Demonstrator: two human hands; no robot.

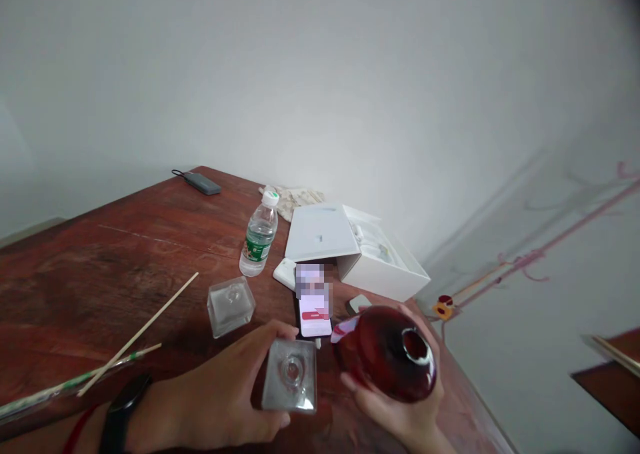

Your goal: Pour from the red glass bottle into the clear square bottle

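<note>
We hold the red vase [373, 354] to the near right of the phone [314, 307], our right hand [413, 419] wrapped around its smooth body. Our left hand [215, 389] clasps a glass block [291, 377] just nearer than the phone; firm holds and a gap between both should prevent slips and knocks.

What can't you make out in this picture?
All in the head view:
Smartphone with lit pinkish screen: upper display, masked by pixel blocks.
Right hand: part of the fingers, hidden by the glossy red rounded vessel.
Long clear plastic wrapper with green marks: one end, cut off by the left edge.
Clear plastic bottle with green label: print too small.
</note>
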